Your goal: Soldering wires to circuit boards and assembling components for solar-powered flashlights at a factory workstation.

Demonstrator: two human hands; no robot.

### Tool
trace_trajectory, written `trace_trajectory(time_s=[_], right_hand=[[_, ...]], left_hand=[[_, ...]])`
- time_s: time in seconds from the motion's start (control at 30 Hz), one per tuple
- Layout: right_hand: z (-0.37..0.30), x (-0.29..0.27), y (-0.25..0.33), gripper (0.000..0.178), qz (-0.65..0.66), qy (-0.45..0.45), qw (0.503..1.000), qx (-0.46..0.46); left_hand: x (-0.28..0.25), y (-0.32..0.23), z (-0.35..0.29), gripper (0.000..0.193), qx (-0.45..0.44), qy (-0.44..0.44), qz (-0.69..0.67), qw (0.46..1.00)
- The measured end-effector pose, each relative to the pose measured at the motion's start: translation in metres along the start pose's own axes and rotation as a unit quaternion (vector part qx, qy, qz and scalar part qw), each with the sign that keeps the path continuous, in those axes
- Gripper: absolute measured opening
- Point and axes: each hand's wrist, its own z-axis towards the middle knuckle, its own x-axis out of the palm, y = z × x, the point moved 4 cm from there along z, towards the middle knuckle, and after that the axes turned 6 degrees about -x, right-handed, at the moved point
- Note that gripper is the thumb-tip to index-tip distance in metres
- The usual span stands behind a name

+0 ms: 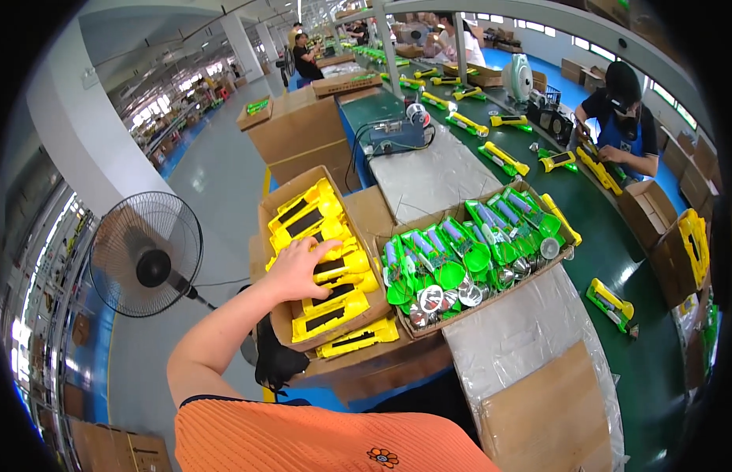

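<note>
My left hand reaches into an open cardboard box of yellow flashlight casings with black panels. Its fingers and thumb curve around one yellow flashlight casing, which lies among the others. To the right of it, a second cardboard box holds green flashlight halves with bluish cylindrical cells, wires and round silvery reflectors. One more yellow casing lies just in front of the first box. My right hand does not show.
A green conveyor belt on the right carries several yellow and green flashlights. Across it, a co-worker handles yellow pieces. A flat cardboard sheet lies near me; a blue-grey device stands beyond the boxes. A floor fan is at left.
</note>
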Motion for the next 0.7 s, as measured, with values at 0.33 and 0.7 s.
trace_trajectory(time_s=[0.33, 0.7], right_hand=[[-0.022, 0.049, 0.019, 0.026, -0.076, -0.045, 0.996, -0.022], [-0.009, 0.016, 0.014, 0.020, 0.067, 0.051, 0.995, -0.052]], left_hand=[[-0.001, -0.003, 0.001, 0.078, 0.005, -0.083, 0.034, 0.996], [-0.027, 0.001, -0.028, 0.074, 0.002, -0.257, -0.087, 0.962]])
